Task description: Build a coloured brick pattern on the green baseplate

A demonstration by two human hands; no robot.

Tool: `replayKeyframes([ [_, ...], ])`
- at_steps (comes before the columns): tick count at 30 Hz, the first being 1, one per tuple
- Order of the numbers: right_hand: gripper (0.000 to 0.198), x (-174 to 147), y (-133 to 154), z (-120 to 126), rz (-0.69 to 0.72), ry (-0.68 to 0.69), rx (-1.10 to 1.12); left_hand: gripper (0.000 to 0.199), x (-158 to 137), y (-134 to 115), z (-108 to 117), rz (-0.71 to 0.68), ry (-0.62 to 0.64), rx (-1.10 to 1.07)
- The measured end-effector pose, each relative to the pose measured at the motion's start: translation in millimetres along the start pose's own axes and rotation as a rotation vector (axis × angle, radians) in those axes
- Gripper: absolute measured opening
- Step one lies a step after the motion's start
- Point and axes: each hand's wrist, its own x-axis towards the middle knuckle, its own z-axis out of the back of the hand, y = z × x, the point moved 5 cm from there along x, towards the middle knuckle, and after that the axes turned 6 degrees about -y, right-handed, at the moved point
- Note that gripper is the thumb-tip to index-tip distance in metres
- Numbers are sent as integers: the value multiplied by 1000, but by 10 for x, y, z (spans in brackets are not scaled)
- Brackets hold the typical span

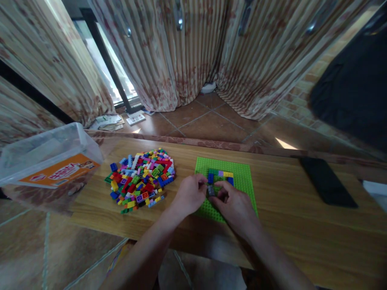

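Far L of frame: clear plastic bin (57, 155), thin-walled, boxy, orange label, prob. set aside so the table (287, 201) has room. L of ctr: loose brick pile (140, 179), hard glossy plastic, studded, mixed colors, spread low, prob. for easy picking w/ L hand. Ctr: left hand (190, 195), fingers curled by the gray brick (211, 190); can't tell if its grip is on it. Brick's just R of ctr, over the green baseplate (242, 181) (flat, square, studded), near the colored brick rows (222, 174). Right hand (236, 203): grip pinching same brick, thumb + fingertip, prob. for fine control. Far R: flat black slab (328, 181), smooth, apart from bricks.
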Motion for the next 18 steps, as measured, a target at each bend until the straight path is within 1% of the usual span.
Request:
replayKeyframes([
  [4, 18, -5, 34, -5, 56, -39, -91, 22, 9, 0, -1, -1, -12, 28],
  [7, 12, -5, 45, -20, 53, -71, -156, 22, 9, 0, -12, -6, -2, 29],
  [12, 9, -15, 67, -38, 92, -101, -179, 21, 11, 24, -35, -10, -4, 34],
  [18, 8, -17, 64, -34, 103, -110, -181, 15, 25, 51, -77, -31, -60, 42],
])
